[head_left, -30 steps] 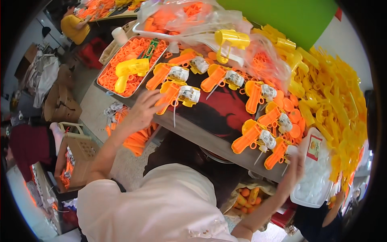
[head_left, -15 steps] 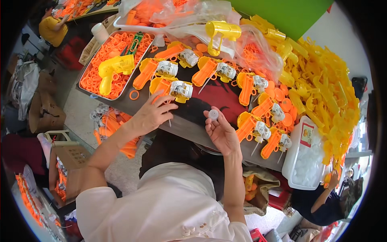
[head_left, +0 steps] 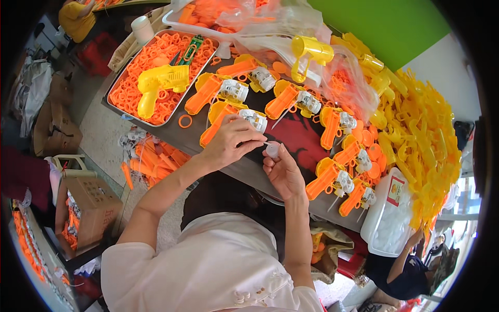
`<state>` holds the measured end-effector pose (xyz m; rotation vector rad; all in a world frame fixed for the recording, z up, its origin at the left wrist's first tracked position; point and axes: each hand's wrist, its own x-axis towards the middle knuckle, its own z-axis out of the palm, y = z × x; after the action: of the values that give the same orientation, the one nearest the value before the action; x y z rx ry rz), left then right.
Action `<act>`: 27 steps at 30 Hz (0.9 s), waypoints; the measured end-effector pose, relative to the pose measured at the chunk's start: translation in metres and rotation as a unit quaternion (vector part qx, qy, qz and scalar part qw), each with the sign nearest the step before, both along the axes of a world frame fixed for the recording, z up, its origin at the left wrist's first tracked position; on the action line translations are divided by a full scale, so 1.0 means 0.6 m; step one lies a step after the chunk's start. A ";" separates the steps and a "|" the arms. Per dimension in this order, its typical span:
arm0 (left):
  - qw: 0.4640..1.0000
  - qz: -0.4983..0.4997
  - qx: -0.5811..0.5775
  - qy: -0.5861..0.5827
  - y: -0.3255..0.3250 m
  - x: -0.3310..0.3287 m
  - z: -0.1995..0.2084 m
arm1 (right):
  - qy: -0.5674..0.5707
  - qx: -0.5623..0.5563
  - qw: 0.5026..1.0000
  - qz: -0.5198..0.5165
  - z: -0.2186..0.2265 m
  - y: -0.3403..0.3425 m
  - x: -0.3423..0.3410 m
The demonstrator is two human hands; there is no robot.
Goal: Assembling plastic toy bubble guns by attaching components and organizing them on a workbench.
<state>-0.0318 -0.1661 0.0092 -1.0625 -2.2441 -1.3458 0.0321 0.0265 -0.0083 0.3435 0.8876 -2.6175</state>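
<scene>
A green panel (head_left: 384,26) backs the crowded workroom, and before it runs a counter (head_left: 244,169) with a metal tray (head_left: 157,125) of orange plastic rings (head_left: 125,88) toward its left end. A yellow toy-gun shell (head_left: 162,83) lies on the rings inside this tray. Right of the tray sit half-built toy guns (head_left: 254,119) with orange grips and white mechanisms; well apart from it, farther right, are a heap of yellow plastic parts (head_left: 426,135) and a white plastic tub (head_left: 370,229). The small round translucent cap is right of the tray and nearer the wearer's body, in the right hand (head_left: 286,176), whose thumb and fingers grip the cap (head_left: 272,150) by its sides, its round face turned up. The left hand (head_left: 234,139), between the tray and the cap, pinches a thin pale strip (head_left: 267,143) in its fingertips, the tip reaching to the cap; whether they touch is too small to tell. The cap looks light, stiff and smooth, likely a little slippery, so its rim is the sure place to hold, leaving the face free. The strip seems slender and likely to bend; a pinch close to its tip should steady it best.
</scene>
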 end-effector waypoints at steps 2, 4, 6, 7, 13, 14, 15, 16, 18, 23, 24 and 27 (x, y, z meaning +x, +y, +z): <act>1.000 0.003 -0.007 0.002 -0.006 -0.001 0.000 | 0.003 0.005 1.000 0.002 0.000 -0.004 -0.002; 1.000 0.005 -0.013 0.005 -0.010 -0.003 -0.001 | 0.000 0.020 1.000 0.002 0.002 -0.008 -0.004; 0.999 0.005 -0.025 0.026 -0.011 -0.004 -0.003 | 0.000 0.023 1.000 0.003 0.000 -0.011 -0.004; 0.999 0.006 -0.025 0.025 -0.010 -0.003 -0.002 | 0.002 0.026 1.000 0.003 -0.001 -0.012 -0.004; 0.998 0.003 -0.022 0.051 -0.005 0.000 0.001 | 0.004 0.024 1.000 0.010 -0.005 -0.013 -0.006; 0.998 0.005 -0.022 0.056 -0.004 0.000 0.000 | 0.003 0.024 1.000 0.010 -0.004 -0.014 -0.006; 0.998 0.007 -0.021 0.062 -0.003 0.001 -0.002 | 0.010 0.033 0.999 0.015 -0.003 -0.015 -0.006; 0.998 0.007 -0.022 0.062 -0.002 0.002 -0.004 | 0.016 0.043 0.999 0.020 -0.003 -0.016 -0.006; 0.996 0.011 -0.057 0.068 0.000 0.005 -0.009 | 0.018 0.045 0.999 0.013 -0.004 -0.019 -0.005; 0.995 0.037 -0.052 0.078 -0.002 0.012 -0.005 | 0.025 0.042 0.999 0.001 -0.004 -0.020 -0.005; 0.995 0.048 -0.046 0.081 -0.003 0.012 -0.005 | 0.024 0.038 0.999 0.000 -0.005 -0.020 -0.005; 0.994 0.048 -0.058 0.084 -0.005 0.012 0.000 | 0.019 0.031 0.999 0.001 -0.010 -0.019 -0.005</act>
<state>-0.0247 -0.1691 0.0089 -1.0493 -2.2390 -1.0582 0.0292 0.0153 -0.0144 0.3095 0.9837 -2.6073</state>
